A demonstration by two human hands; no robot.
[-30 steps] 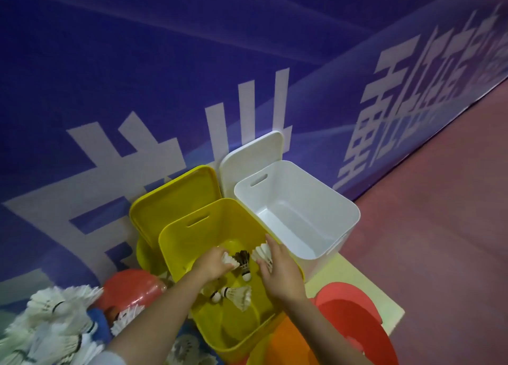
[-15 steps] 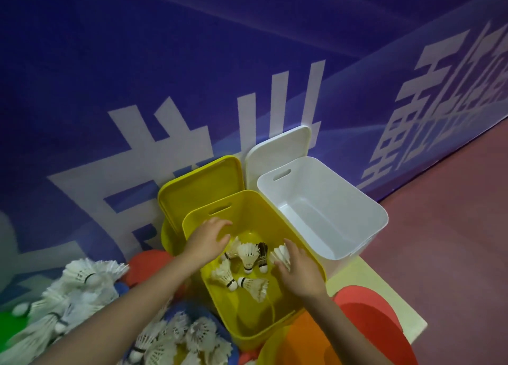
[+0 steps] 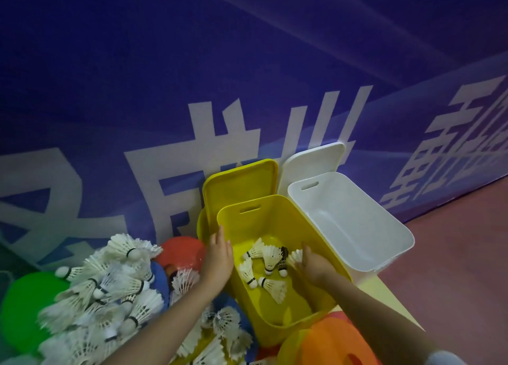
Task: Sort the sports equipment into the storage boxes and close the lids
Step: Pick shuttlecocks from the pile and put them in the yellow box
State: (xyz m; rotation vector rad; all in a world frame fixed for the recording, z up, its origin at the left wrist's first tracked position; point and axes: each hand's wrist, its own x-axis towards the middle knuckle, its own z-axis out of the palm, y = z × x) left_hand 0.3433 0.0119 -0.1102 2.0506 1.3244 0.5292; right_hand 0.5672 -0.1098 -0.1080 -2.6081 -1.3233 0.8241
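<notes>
A yellow storage box (image 3: 277, 208) stands open, its yellow lid (image 3: 239, 183) propped behind it. Several white shuttlecocks (image 3: 268, 256) and a dark one (image 3: 283, 260) lie on its bottom. My left hand (image 3: 218, 256) hovers at the box's left rim with straight fingers and holds nothing. My right hand (image 3: 314, 263) is inside the box near its right wall, and its fingers hold a white shuttlecock (image 3: 295, 256). To the right an empty white box (image 3: 395, 227) stands open, with its white lid (image 3: 310, 161) leaning behind. A large pile of loose shuttlecocks (image 3: 110, 290) lies at the left.
Flat coloured discs lie around the boxes: green (image 3: 24, 304), red (image 3: 181, 252), blue (image 3: 159, 279) and orange (image 3: 324, 337). The boxes stand on a pale yellow surface (image 3: 384, 296) against a blue banner wall (image 3: 247, 76). Red floor (image 3: 453, 254) stretches to the right.
My left hand let go of its shuttlecocks in the yellow box and drew back to the left rim. My right hand stays in the box. The view has swung left.
</notes>
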